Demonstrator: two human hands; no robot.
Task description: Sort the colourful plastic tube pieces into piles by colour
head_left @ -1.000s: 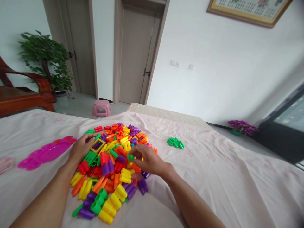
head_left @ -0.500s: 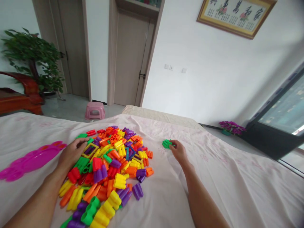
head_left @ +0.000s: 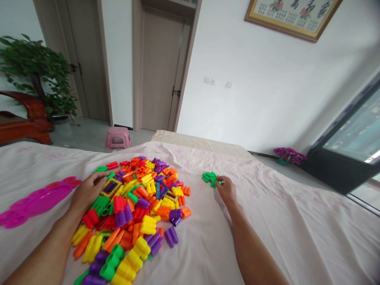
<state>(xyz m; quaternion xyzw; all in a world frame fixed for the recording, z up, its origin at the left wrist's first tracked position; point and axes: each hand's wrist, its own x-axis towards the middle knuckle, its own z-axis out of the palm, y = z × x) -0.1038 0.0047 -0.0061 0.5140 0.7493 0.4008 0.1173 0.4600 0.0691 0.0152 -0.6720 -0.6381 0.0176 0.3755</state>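
Note:
My left hand (head_left: 89, 189) is at the left edge of a heap of colourful plastic building blocks (head_left: 136, 202), thumb and fingers closed at a small green block (head_left: 111, 175). To the right, apart from the heap, several green blocks (head_left: 210, 177) lie together on the cloth. My right hand (head_left: 227, 190) reaches them from the right, its fingertips pinched on a green block at the near end of that group; the fingers partly hide it. The heap mixes red, orange, yellow, purple and green tube-shaped pieces with a few square frames.
A magenta tray (head_left: 41, 202) lies left of my left forearm on the pale, wrinkled cloth (head_left: 297, 233). Beyond stand a pink stool (head_left: 118, 137), a wooden chair (head_left: 26, 118), a leafy plant (head_left: 35, 71) and a pot of purple flowers (head_left: 289, 155).
My right hand has shifted slightly right and down, and more of the green blocks beside it now show. My left hand stays by the heap. The view has tilted a little.

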